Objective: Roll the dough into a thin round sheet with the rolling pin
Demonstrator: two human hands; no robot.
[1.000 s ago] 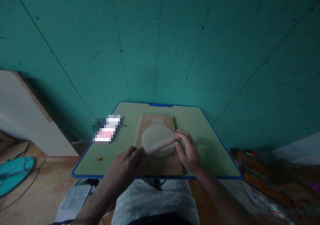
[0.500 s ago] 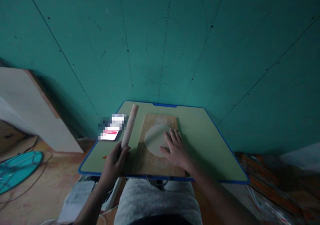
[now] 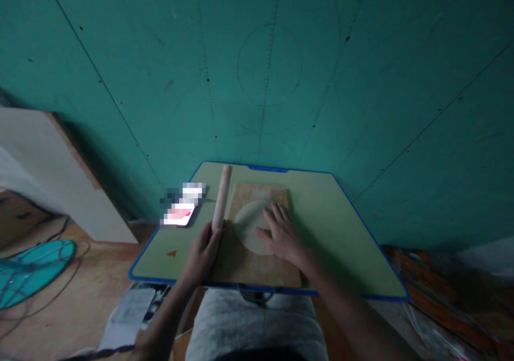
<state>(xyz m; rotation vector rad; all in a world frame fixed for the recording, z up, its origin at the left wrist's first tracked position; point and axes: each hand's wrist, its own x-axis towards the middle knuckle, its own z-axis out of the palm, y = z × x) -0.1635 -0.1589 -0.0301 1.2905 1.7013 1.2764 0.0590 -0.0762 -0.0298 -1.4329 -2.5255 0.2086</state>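
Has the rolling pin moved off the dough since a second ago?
Yes. The rolling pin has left the dough and now lies along the left edge of the wooden board, its near end under the left hand.

rolling pin (image 3: 221, 197) pale pinkish wood, plain, above left grip. dough disc (image 3: 251, 232) pale beige under right grip. board (image 3: 257, 267) brown wood grain. counter (image 3: 329, 232) light green, blue rim. phone (image 3: 182, 205) screen pink and white, left of left grip. wall (image 3: 361, 82) teal, thin dark lines. small orange triangle (image 3: 172, 253) on counter.
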